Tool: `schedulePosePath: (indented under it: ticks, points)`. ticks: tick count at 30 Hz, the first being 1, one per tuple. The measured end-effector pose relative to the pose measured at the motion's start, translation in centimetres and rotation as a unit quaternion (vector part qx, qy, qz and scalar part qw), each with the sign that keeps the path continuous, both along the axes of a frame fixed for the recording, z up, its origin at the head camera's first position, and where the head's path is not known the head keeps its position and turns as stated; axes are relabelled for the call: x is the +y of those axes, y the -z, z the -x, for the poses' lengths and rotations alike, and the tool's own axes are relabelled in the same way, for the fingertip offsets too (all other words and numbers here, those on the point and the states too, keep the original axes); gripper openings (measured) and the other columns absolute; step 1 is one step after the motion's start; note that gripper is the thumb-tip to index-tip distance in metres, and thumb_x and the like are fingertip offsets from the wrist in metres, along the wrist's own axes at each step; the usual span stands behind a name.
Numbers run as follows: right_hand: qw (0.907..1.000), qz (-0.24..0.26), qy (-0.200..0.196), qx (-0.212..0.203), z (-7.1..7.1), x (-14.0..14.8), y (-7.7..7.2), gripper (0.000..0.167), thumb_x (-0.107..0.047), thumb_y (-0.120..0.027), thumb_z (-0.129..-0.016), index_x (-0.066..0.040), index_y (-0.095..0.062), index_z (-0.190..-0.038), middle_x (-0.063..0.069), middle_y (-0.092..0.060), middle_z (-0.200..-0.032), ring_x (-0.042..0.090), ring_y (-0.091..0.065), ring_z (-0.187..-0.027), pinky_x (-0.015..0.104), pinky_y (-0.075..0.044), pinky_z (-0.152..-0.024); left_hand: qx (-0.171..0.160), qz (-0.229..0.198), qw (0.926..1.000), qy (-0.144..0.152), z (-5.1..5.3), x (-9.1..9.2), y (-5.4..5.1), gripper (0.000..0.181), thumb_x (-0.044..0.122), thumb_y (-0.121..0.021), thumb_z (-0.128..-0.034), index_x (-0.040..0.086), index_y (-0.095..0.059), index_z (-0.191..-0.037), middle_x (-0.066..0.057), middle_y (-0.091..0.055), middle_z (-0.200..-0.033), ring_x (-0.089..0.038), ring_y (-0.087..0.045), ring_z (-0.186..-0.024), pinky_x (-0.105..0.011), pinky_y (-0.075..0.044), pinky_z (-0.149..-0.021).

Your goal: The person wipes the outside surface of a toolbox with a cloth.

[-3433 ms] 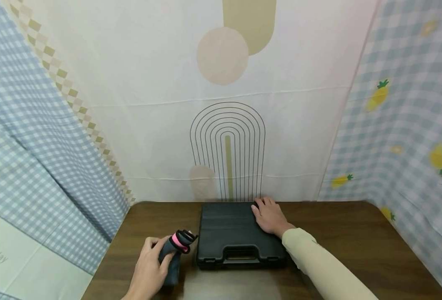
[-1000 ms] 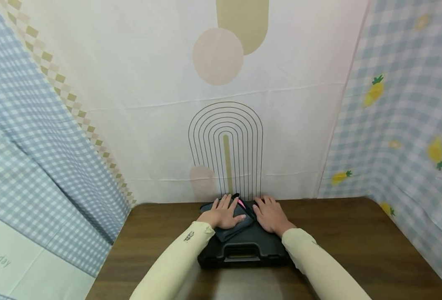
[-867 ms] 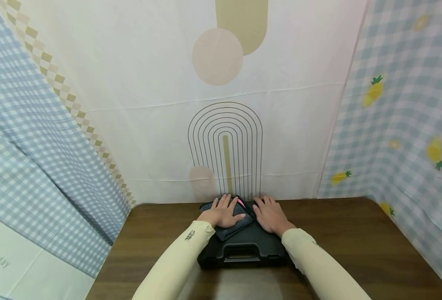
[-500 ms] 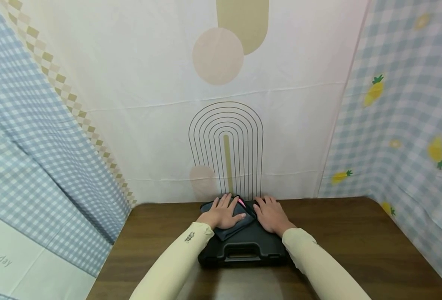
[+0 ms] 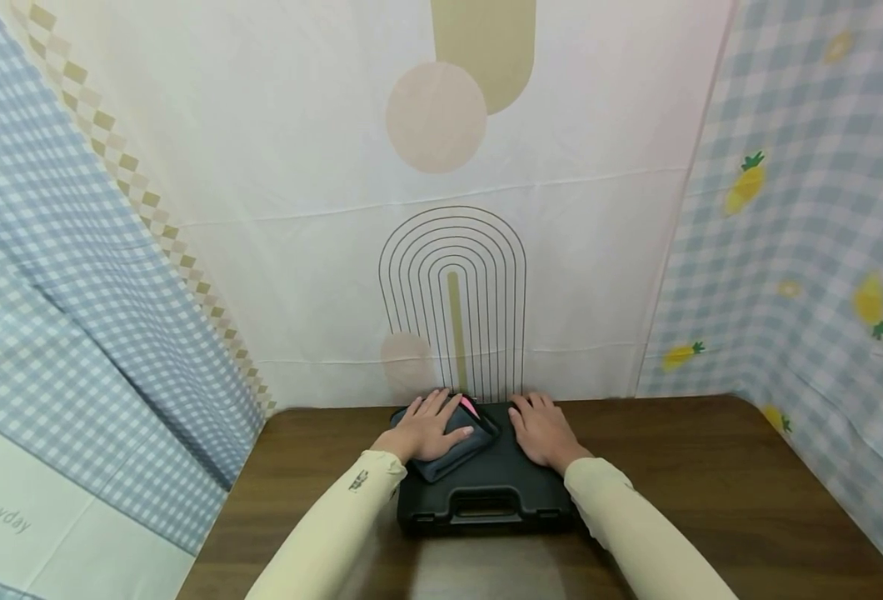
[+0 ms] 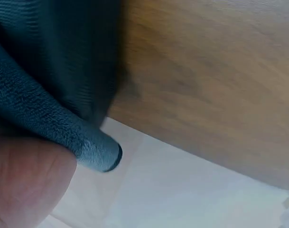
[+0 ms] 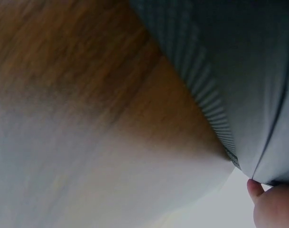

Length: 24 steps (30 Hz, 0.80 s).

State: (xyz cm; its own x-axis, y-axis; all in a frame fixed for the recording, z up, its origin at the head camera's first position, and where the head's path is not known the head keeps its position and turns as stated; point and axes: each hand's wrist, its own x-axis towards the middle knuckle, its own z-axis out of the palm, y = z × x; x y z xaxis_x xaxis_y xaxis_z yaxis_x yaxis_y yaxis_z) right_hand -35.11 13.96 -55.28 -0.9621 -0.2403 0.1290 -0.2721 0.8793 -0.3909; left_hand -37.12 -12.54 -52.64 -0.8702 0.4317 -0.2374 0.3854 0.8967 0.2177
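Observation:
A black plastic carrying case [image 5: 486,475] lies flat and closed on the table, its handle toward me. On the lid's left half is a folded dark blue-grey cloth [image 5: 449,462] with black edging and a pink tag. My left hand [image 5: 421,429] rests on this cloth, fingers spread and straight. In the left wrist view, a fuzzy rounded fold of the cloth [image 6: 63,126] sticks out past the case edge beside the hand [image 6: 28,178]. On the lid's right side rests my right hand [image 5: 546,433], fingers extended toward the back edge. The right wrist view shows the case's ribbed side [image 7: 201,90].
The brown wooden table [image 5: 681,475] reaches out to both sides of the case. A pale patterned cloth hanging [image 5: 584,275] stands right behind its back edge. Checkered fabric hangs at left [image 5: 97,250] and right [image 5: 809,250].
Earlier my left hand gripped the cloth beside the case; then the cloth lay on the lid under it. Since half a second ago, hand and cloth have shifted slightly left. The right hand stays put.

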Motion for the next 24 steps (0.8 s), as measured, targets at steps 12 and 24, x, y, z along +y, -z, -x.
schedulePosePath:
  ticks: [12, 24]
  points:
    - [1.0, 0.004, -0.001, -0.001, 0.0, 0.1, 0.1, 0.051, -0.036, -0.035, -0.118, -0.007, -0.052, -0.156, 0.023, -0.052, -0.155, 0.046, -0.043, -0.15, 0.067, -0.039, -0.119, 0.042, -0.072, 0.9962, -0.021, -0.8, -2.6, 0.7, 0.075, 0.059, -0.034, -0.1134, 0.018, -0.017, -0.174, -0.017, -0.014, -0.181, -0.036, -0.007, -0.17, -0.059, -0.012, -0.137]
    - [1.0, -0.007, 0.006, 0.003, -0.1, -0.2, 0.0, 0.047, -0.029, -0.035, -0.118, -0.004, -0.054, -0.153, 0.023, -0.055, -0.149, 0.045, -0.046, -0.144, 0.067, -0.039, -0.115, 0.078, -0.077, 0.9938, -0.019, -4.0, -2.4, 0.1, 0.082, 0.062, -0.034, -0.1118, 0.012, -0.016, -0.173, -0.021, -0.007, -0.181, -0.04, -0.007, -0.17, -0.061, -0.013, -0.136]
